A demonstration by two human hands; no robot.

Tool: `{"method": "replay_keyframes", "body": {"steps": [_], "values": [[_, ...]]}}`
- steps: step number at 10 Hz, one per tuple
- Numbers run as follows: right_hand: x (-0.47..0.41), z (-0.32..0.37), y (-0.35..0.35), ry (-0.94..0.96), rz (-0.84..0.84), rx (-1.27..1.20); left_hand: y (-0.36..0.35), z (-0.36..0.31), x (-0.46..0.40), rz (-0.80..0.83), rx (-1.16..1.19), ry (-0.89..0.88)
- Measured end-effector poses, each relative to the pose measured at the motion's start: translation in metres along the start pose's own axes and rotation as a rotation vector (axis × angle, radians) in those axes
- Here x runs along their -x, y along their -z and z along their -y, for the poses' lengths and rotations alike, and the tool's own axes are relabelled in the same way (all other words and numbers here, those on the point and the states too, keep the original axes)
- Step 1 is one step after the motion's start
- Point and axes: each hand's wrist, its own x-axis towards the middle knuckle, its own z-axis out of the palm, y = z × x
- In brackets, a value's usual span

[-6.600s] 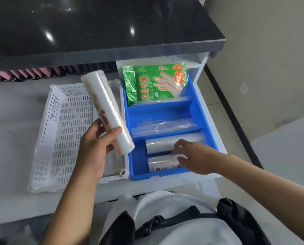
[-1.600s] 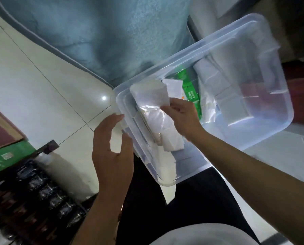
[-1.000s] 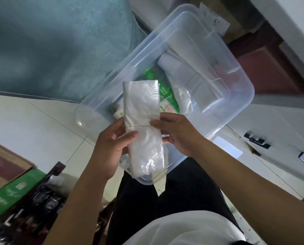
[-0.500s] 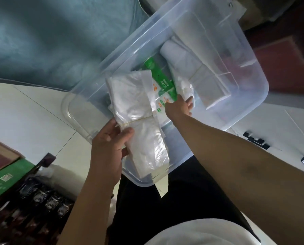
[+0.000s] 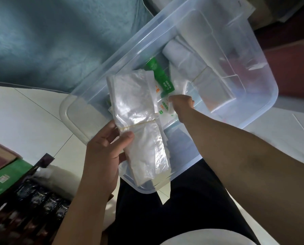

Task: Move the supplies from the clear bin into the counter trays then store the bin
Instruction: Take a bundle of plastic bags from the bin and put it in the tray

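Note:
The clear bin (image 5: 264, 96) sits low in front of my legs. My left hand (image 5: 105, 149) grips a banded bundle of clear plastic bags (image 5: 137, 110) over the bin's near-left corner. My right hand (image 5: 181, 105) reaches inside the bin and pinches the edge of a green and white glove packet (image 5: 162, 80) lying on the bottom. Further back in the bin lies another banded white bag bundle (image 5: 197, 68). The counter trays are out of view.
A teal fabric surface (image 5: 55, 36) lies behind the bin. White floor tiles (image 5: 23, 117) spread to the left. A green carton (image 5: 4, 177) and dark packaged goods (image 5: 32, 209) sit at the lower left. A dark red surface (image 5: 292, 71) is at the right.
My right hand let go of the bag bundle, reached into the bin and closed on the glove packet. My left hand keeps the bundle, shifted slightly left.

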Motion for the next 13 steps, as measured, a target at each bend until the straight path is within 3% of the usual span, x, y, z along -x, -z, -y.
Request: {"method": "replay_keyframes", "body": {"steps": [1,2,4,5,6,8,10,12,13], "values": [[-0.002,0.000,-0.003,0.019,0.084,-0.202,-0.002,-0.001,0.000,0.004,-0.008,-0.014],[0.006,-0.004,-0.005,-0.052,-0.061,-0.556,-0.005,0.000,0.002,0.000,-0.005,-0.019],[0.019,-0.005,0.027,-0.066,0.201,-0.354,0.001,-0.001,0.017,-0.050,0.020,-0.017],[0.054,-0.001,0.045,-0.180,0.261,-0.377,0.003,-0.013,0.037,-0.079,0.044,-0.046],[0.095,-0.001,0.066,-0.168,0.393,-0.317,0.006,-0.028,0.056,-0.086,0.092,-0.057],[0.194,-0.021,0.124,0.124,0.584,-0.271,0.012,-0.066,0.093,-0.053,0.158,-0.131],[0.291,-0.071,0.220,0.457,0.367,-0.306,0.012,-0.102,0.099,0.125,0.114,-0.178],[0.338,-0.101,0.316,0.657,0.052,-0.465,-0.042,-0.129,0.116,0.291,0.108,-0.219],[0.337,-0.099,0.353,0.696,-0.005,-0.508,-0.063,-0.131,0.132,0.333,0.103,-0.251]]}}
